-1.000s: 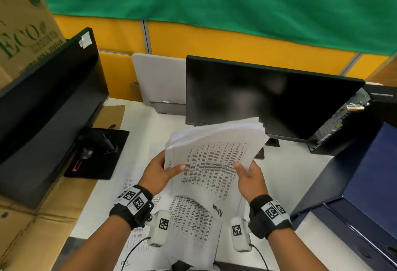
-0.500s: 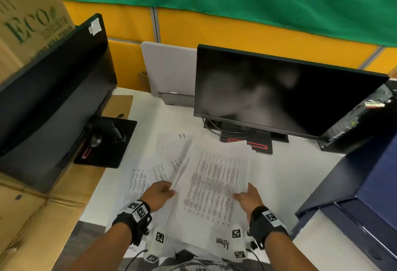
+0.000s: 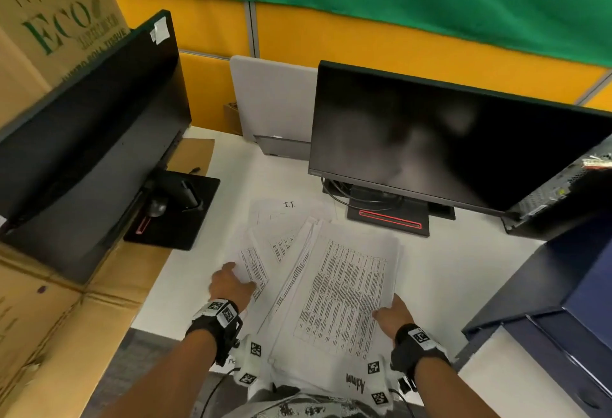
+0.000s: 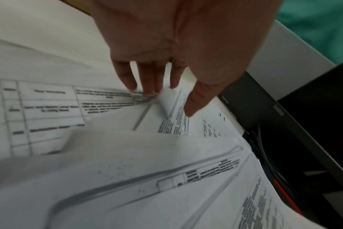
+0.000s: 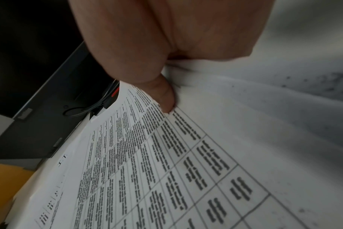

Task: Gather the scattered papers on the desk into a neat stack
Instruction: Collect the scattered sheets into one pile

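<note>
- The thick stack of papers (image 3: 337,288) lay on the white desk (image 3: 447,272), in front of the person, with its near end hanging over the near edge of the desk.
- The right hand (image 3: 390,316) gripped the right edge of this stack; the thumb (image 5: 162,96) pressed on the top page, and the other fingers were hidden under the paper.
- To the left of the stack, some loose sheets (image 3: 265,245) were spread like a fan on the desk, partly under the stack.
- The left hand (image 3: 230,286) was relaxed and spread, with straight fingertips (image 4: 147,89) touching one loose sheet.
- One sheet marked "I.T." (image 3: 288,210) lay farther away, near the foot of the dark monitor (image 3: 447,139).
- A second monitor (image 3: 82,139) stood at the left, near a cardboard box (image 3: 49,20).
</note>
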Demonstrator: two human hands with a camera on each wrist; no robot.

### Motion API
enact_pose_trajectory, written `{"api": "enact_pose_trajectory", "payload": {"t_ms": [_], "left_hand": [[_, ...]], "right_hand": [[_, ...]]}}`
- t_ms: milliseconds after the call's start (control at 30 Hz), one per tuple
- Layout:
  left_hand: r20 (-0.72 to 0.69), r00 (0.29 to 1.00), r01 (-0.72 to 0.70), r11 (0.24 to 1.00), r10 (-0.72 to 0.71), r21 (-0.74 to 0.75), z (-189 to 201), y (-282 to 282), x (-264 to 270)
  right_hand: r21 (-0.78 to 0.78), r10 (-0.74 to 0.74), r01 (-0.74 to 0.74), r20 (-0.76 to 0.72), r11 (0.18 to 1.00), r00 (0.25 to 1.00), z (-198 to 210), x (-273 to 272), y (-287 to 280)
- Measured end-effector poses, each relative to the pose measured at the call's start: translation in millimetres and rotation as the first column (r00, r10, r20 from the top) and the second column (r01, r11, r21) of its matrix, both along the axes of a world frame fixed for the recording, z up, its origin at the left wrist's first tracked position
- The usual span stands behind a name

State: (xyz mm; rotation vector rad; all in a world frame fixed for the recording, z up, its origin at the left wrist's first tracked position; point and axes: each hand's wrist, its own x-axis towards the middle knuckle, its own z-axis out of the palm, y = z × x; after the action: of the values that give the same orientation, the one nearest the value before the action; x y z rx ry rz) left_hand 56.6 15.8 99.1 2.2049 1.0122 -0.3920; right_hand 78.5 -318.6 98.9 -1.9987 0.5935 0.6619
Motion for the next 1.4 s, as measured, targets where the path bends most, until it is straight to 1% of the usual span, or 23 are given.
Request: {"api": "enact_pose_trajectory", "payload": {"t_ms": [67,100,133,167,233,267,367,433,500,600,700,800,900,933,1000,1067,1167,1267,1300,1333,1367,1400], "left_hand": [[-0.102,0.992,-0.065,0.989,0.079,0.130,5,5,3],[-0.155,0.983,-0.073,0.986,0.096,0.149,5,10,4],[-0.178,0.979,-0.081,0.988,0.104,0.133,3,14,5],[-0.172,0.980,-0.089,0.992,0.103,0.085,0,16,6],[-0.117,0.989,-0.092,0.995,0.088,-0.036,-3,17,6],[-0.096,0.993,-0.071,0.996,0.066,-0.057,-3,15,7],[-0.022,1.000,-0.020,0.999,0.019,-0.049,1,11,6],[-0.004,1.000,0.026,0.999,-0.026,-0.030,4,11,6],[0.012,0.999,0.033,0.999,-0.033,0.005,11,11,6],[0.098,0.995,-0.031,0.997,0.025,0.066,30,17,11],[0.237,0.971,-0.047,0.983,0.005,0.175,60,33,19],[0.374,0.927,-0.082,0.964,-0.020,0.255,98,50,26],[0.498,0.866,-0.141,0.937,-0.040,0.321,137,57,31],[0.543,0.839,-0.172,0.935,-0.026,0.311,148,58,32],[0.641,0.767,-0.252,0.937,0.041,0.241,168,61,33],[0.735,0.671,-0.313,0.937,0.101,0.157,180,66,33],[0.802,0.576,-0.382,0.919,0.156,0.095,188,80,33],[0.844,0.472,-0.398,0.916,0.256,-0.055,194,98,33],[0.840,0.458,-0.389,0.915,0.293,-0.107,194,102,32],[0.817,0.466,-0.369,0.914,0.339,-0.169,194,104,31],[0.777,0.494,-0.343,0.909,0.390,-0.237,192,103,29],[0.724,0.545,-0.318,0.903,0.422,-0.287,190,99,28]], "right_hand": [[0.001,0.002,-0.002,-0.007,1.000,1.000,0,-1,-1],[0.003,0.003,-0.003,-0.009,1.000,1.000,0,-1,-3],[0.006,0.000,0.000,-0.012,1.000,1.000,-1,-1,-3],[0.008,-0.002,0.002,-0.010,1.000,1.000,-3,-1,-4],[0.011,-0.001,0.001,-0.014,1.000,1.000,-4,0,-4],[0.011,-0.004,0.004,-0.017,1.000,1.000,-5,0,-4],[0.003,-0.015,0.015,-0.029,1.000,0.999,-6,1,-5],[-0.004,-0.011,0.010,-0.029,1.000,1.000,-5,2,-4],[-0.008,-0.006,0.006,-0.029,1.000,1.000,-4,2,-4],[-0.001,-0.008,0.008,-0.024,1.000,1.000,-3,1,-4],[0.011,-0.013,0.013,-0.022,1.000,1.000,-5,1,-5],[0.010,-0.009,0.009,-0.028,1.000,1.000,-7,2,-6],[0.017,-0.006,0.007,-0.031,1.000,1.000,-6,3,-5],[0.016,-0.001,0.001,-0.028,1.000,1.000,-6,3,-5],[0.014,0.012,-0.012,-0.021,1.000,1.000,-4,3,-5],[0.004,0.016,-0.016,-0.020,1.000,1.000,-1,2,-5],[-0.001,0.021,-0.021,-0.019,1.000,1.000,1,1,-5],[-0.005,0.025,-0.025,-0.015,1.000,1.000,2,1,-4],[-0.005,0.022,-0.022,-0.017,1.000,1.000,3,1,-4],[-0.009,0.020,-0.020,-0.017,1.000,1.000,4,1,-4],[-0.007,0.018,-0.018,-0.017,1.000,1.000,3,1,-4],[-0.004,0.018,-0.018,-0.018,1.000,1.000,3,1,-4]]}}
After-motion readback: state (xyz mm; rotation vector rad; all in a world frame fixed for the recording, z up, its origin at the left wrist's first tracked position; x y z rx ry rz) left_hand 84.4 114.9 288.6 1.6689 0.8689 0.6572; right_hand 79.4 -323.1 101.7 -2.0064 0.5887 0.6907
